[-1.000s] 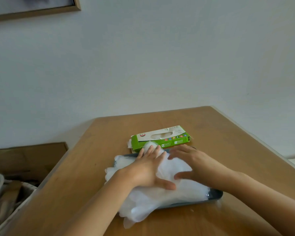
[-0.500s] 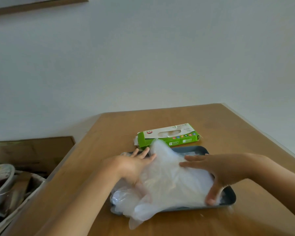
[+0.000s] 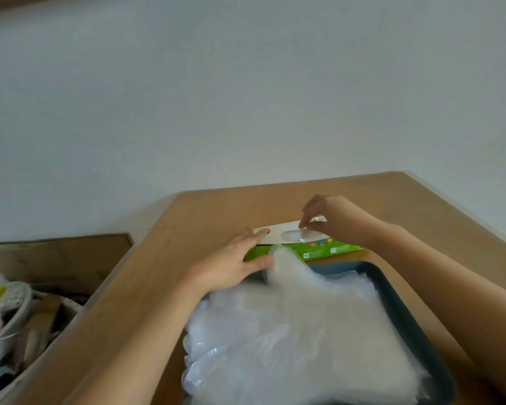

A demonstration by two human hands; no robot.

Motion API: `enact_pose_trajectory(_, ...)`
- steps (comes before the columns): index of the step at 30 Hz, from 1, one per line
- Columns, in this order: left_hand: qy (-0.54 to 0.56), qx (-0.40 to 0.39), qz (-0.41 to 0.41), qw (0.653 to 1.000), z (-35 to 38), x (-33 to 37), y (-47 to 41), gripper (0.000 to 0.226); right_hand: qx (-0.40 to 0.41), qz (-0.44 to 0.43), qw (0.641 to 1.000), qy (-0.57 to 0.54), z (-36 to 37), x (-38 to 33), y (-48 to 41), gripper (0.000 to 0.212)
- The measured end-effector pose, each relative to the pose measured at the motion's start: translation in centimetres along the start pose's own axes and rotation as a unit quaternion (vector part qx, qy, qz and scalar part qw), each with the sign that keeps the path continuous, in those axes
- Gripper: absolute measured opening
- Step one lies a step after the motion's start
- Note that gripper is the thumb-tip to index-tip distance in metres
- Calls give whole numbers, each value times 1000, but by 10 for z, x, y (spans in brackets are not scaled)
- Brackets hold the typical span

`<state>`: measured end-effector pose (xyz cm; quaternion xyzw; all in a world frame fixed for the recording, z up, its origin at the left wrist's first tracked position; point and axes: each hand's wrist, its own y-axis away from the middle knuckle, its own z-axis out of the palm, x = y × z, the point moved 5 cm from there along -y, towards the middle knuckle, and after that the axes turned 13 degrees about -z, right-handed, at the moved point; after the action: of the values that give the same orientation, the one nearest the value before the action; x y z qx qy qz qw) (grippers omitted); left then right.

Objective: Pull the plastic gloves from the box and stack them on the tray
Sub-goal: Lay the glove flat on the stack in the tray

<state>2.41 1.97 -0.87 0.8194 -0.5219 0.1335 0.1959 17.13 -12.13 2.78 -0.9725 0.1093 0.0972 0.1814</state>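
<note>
Left, off the bench: one brown cardboard carton (image 3: 56, 258) of clutter. On the tan wooden bench (image 3: 187, 217), the left hand (image 3: 231, 267), grip wide and fingers straight, lies over the end of one flat green-and-white cardboard glove box (image 3: 319, 251). One crumpled pile of translucent plastic gloves (image 3: 289, 340) fills one dark rectangular tray (image 3: 398, 299) just before the box. The right hand (image 3: 336, 222) curls its fingertips at the box's oval slot; what its grip holds cannot be told.
</note>
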Motion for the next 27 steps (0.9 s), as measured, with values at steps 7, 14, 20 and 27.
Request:
enact_pose_trajectory(7,-21,-49,-26,998,20,-10,-12,53,-41,2,999,18,25,16,-5,10)
enact_pose_trajectory(14,-25,-61,-31,997,20,-8,-9,51,31,16,999,-23,27,21,-2,10)
enact_pose_trajectory(20,-39,-68,-31,996,20,-6,-6,52,154,40,972,-176,2,20,-4,15)
enact_pose_trajectory(27,18,-63,-14,998,13,0,0,53,309,17,797,-518,-75,-24,7,20)
